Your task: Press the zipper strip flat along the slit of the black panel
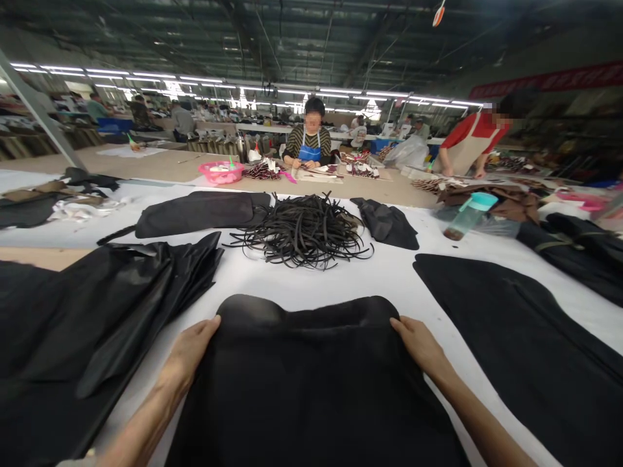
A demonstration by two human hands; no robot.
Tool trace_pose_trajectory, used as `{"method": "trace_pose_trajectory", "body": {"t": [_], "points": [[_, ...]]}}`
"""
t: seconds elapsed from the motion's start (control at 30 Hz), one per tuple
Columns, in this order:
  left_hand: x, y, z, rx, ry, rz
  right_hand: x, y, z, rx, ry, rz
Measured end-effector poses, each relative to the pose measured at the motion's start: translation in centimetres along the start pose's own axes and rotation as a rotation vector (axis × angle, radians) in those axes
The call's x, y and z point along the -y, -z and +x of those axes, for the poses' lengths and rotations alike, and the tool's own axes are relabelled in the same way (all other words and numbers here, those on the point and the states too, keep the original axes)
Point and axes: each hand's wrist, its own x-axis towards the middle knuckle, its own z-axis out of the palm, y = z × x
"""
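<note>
A large black leather-like panel (pixel 311 389) spreads across the near middle of the white table. My left hand (pixel 192 347) pinches its upper left edge, thumb on top. At the upper right edge, my right hand (pixel 418 340) grips the same panel, its other fingers hidden underneath. The panel's far edge is wavy, with rounded corners and a fold or band along it. Beyond it lies a tangled heap of thin black strips (pixel 311 230). To the left is a pile of creased black sheets (pixel 97 311); to the right, another stack of black panels (pixel 525 337).
A bottle with a turquoise lid (pixel 470 217) stands at the right. Folded black pieces (pixel 199 213) and a smaller black bundle (pixel 387 222) flank the strips. Across the table, two people work near a pink basket (pixel 220 172). A slanted metal post (pixel 41 110) rises at the left.
</note>
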Motion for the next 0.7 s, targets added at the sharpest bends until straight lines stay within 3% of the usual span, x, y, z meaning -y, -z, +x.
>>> {"method": "trace_pose_trajectory", "body": {"t": [0.13, 0.3, 0.53, 0.7], "points": [[0.4, 0.0, -0.1, -0.058, -0.065, 0.183, -0.5, -1.2, 0.0, -0.034, 0.01, -0.079], [1.7, 0.8, -2.3, -0.113, -0.211, 0.528, -0.4, 0.0, -0.3, 0.059, -0.092, 0.049], [5.4, 2.9, -6.5, -0.01, -0.159, 0.501, -0.8, 1.5, -1.8, 0.259, -0.256, 0.526], [7.5, 4.5, -7.7, -0.009, -0.182, 0.522, -1.7, 2.5, -4.8, 0.285, -0.325, 0.635]]}}
